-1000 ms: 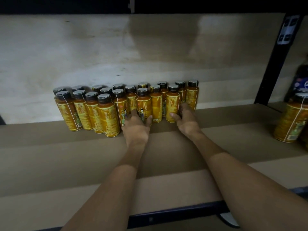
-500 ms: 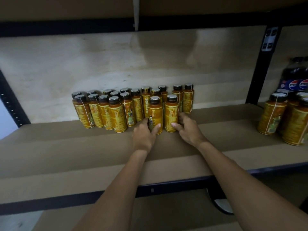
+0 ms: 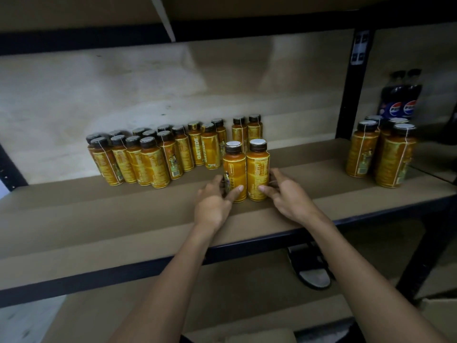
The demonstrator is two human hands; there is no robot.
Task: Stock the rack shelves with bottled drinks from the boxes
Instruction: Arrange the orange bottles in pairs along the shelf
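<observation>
The left hand (image 3: 212, 204) curls thumb and fingers round the base of an orange bottle (image 3: 234, 169), upright on the shelf (image 3: 148, 219). The right hand (image 3: 289, 196) seems to grip the neighbouring bottle (image 3: 257, 169) likewise, between its thumb and fingers.

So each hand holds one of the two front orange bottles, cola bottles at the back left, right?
No: the head view shows the cola bottles at the back right. Otherwise yes: left hand on the left front bottle, right hand on the right front bottle.
</observation>
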